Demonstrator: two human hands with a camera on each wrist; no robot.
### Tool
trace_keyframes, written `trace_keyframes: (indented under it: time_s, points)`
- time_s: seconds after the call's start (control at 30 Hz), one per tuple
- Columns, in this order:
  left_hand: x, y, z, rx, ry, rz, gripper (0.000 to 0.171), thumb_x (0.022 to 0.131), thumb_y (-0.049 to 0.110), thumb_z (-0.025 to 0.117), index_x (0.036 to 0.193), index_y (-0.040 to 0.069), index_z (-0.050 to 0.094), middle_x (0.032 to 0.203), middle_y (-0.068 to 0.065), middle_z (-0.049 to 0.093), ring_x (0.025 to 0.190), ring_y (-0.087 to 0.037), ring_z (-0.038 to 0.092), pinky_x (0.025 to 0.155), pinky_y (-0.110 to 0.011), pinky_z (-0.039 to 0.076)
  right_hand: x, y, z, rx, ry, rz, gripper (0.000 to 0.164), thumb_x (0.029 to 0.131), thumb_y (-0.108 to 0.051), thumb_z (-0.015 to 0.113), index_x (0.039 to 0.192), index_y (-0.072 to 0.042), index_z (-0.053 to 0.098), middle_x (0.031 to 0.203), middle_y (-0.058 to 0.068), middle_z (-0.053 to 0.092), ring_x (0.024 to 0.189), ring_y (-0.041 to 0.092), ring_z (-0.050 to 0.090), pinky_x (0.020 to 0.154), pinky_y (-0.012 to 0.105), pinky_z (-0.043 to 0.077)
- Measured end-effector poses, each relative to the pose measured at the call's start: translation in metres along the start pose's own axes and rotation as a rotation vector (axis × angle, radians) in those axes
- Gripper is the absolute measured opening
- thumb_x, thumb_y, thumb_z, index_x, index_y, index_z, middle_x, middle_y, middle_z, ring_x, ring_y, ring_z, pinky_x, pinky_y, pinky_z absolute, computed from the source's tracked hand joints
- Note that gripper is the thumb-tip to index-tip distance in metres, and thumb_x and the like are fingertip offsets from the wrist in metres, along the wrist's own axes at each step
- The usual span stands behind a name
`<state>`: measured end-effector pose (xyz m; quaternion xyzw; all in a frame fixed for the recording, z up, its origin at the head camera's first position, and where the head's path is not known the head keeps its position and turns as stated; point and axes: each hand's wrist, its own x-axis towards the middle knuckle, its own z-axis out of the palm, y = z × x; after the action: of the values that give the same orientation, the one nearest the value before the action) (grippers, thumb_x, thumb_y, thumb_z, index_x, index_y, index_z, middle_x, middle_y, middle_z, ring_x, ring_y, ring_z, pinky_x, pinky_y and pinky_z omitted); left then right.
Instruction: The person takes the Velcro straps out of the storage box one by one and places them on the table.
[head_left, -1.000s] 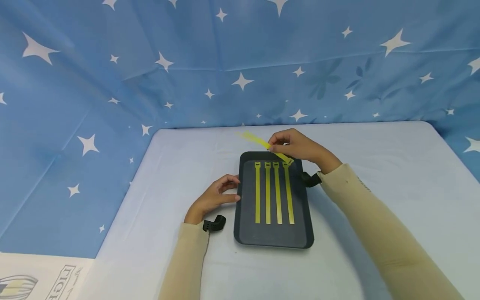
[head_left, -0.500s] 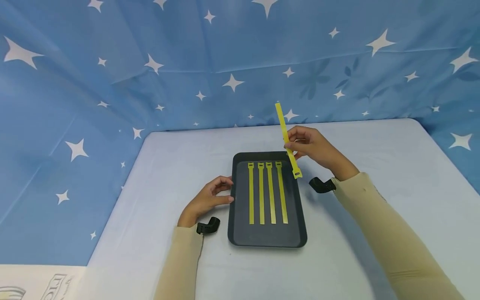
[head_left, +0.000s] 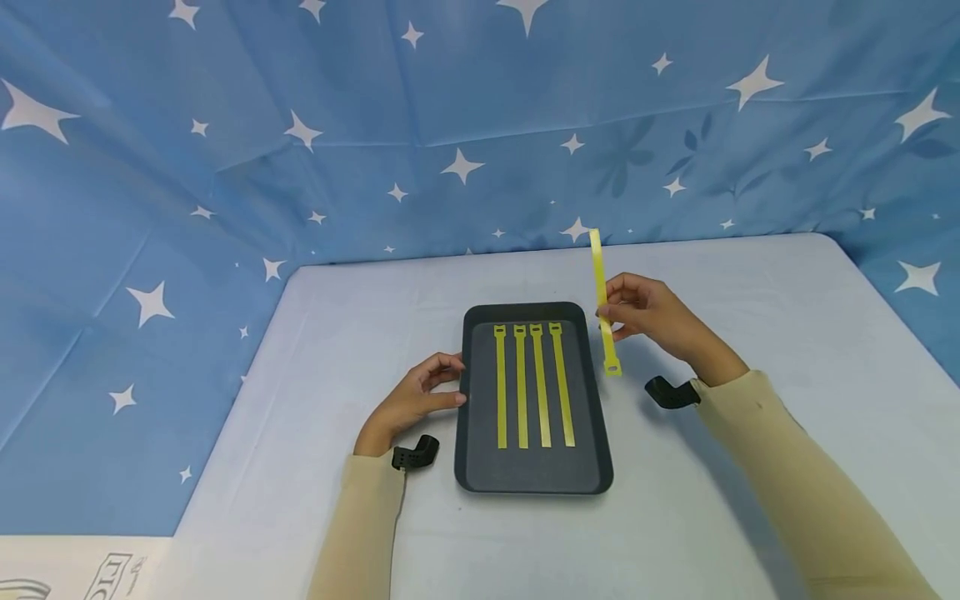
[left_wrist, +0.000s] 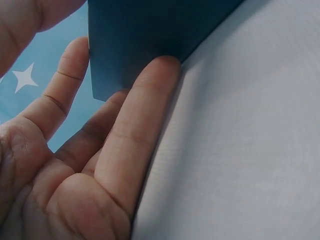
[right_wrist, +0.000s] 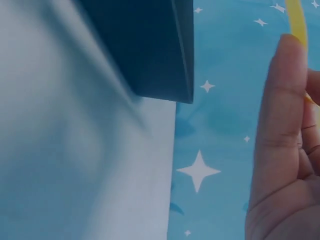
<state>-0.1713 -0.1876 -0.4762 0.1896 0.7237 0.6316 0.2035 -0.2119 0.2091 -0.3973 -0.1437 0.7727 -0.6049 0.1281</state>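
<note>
A dark grey tray [head_left: 533, 472] lies on the white table. Inside it, several yellow hook-and-loop cable ties [head_left: 522, 392] lie side by side, slotted heads at the far end. My left hand [head_left: 414, 402] touches the tray's left side, thumb and fingers fairly straight and spread; the left wrist view shows the fingertips against the tray wall [left_wrist: 130, 45]. Past the tray's far right corner, my right hand [head_left: 654, 319] pinches one more yellow cable tie [head_left: 598, 267] between thumb and fingers. That tie stands nearly upright, slotted head down, apart from the tray.
White cloth [head_left: 360, 333] covers the table around the tray. Behind and to the left hangs a blue curtain [head_left: 360, 100] with white stars. A printed light-coloured sheet [head_left: 67, 567] shows at the bottom left. Each wrist carries a black strap-like band [head_left: 416, 452].
My right hand has moved right, from over the tray's far edge to beyond its right side, turning the held tie from slanted to nearly upright. The left hand stays at the tray.
</note>
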Motion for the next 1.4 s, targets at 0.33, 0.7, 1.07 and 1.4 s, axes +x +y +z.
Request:
trace_keyframes:
  time_s: [0.33,0.7,1.07,1.4]
  points:
    - [-0.001,0.001,0.001,0.002,0.002,-0.005,0.043,0.09,0.004,0.072,0.128,-0.001,0.052,0.157,-0.014,0.035,0.134,-0.033,0.046,0.097,-0.03,0.049,-0.019,0.023,-0.005,-0.005,-0.03,0.114,0.032,0.098,-0.014,0.065,0.116,0.007,0.049,0.095,0.01,0.062,0.079,0.019,0.063,0.076,0.042,0.06]
    - [0.0,0.002,0.0,0.002,0.002,0.0,0.043,0.09,0.002,0.071,0.128,-0.002,0.051,0.156,-0.015,0.036,0.134,-0.035,0.045,0.094,-0.028,0.051,-0.027,0.047,-0.004,-0.011,-0.086,0.254,0.034,0.095,-0.006,0.066,0.118,0.01,0.048,0.091,0.01,0.062,0.078,0.017,0.064,0.072,0.033,0.06]
    - [0.0,0.003,0.0,-0.015,0.002,-0.004,0.043,0.09,0.002,0.071,0.128,-0.001,0.051,0.156,-0.014,0.035,0.134,-0.035,0.045,0.092,-0.028,0.052,-0.031,0.05,-0.001,-0.131,-0.056,0.31,0.033,0.091,-0.006,0.071,0.113,0.007,0.05,0.09,0.012,0.062,0.075,0.018,0.064,0.068,0.031,0.06]
    - [0.0,0.002,0.0,-0.018,0.001,-0.015,0.043,0.09,0.002,0.07,0.128,-0.001,0.051,0.156,-0.014,0.035,0.135,-0.034,0.045,0.092,-0.028,0.052,-0.035,0.045,0.002,-0.279,-0.013,0.313,0.038,0.088,-0.012,0.076,0.112,0.004,0.05,0.08,0.01,0.061,0.067,0.02,0.066,0.064,0.03,0.058]
